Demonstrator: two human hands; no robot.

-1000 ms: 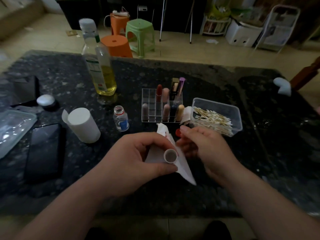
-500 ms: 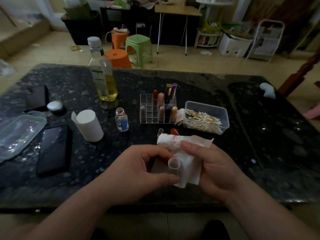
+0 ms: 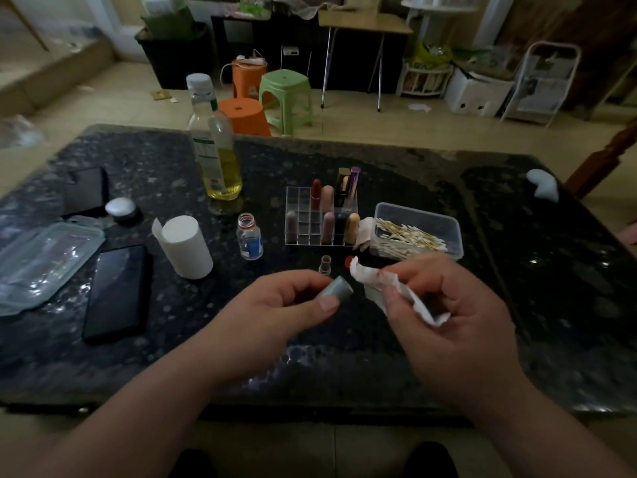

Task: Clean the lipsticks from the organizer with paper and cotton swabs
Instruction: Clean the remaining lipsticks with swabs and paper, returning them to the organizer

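Dark speckled stone made up the bench [image 3: 413, 167], the largest thing before you. Toward its far side stood a tall oil bottle [image 3: 217, 157], part full of yellow liquid. Its green-and-white label was too blurred to read. Near the middle sat the clear organizer [image 3: 310, 232], with several lipsticks upright in its compartments. Just beside it on the right was a plastic tub of cotton swabs [image 3: 418, 232].

Nearer you, above the bench, your left hand [image 3: 275, 312] held a grey lipstick tube [image 3: 339, 288]. The grip was narrow, with thumb and fingertips on the barrel. Your right hand [image 3: 458, 312] held a crumpled piece of paper [image 3: 389, 288] stained red, with the grip pinched on it. The paper was close to the tube but not touching it. A small glass bottle [image 3: 250, 238] left of the organizer carried a blue label, unreadable.

The tube looked light, stiff and smooth, so it could slip; holding it mid-barrel seemed safest. The paper looked soft and easy to tear.
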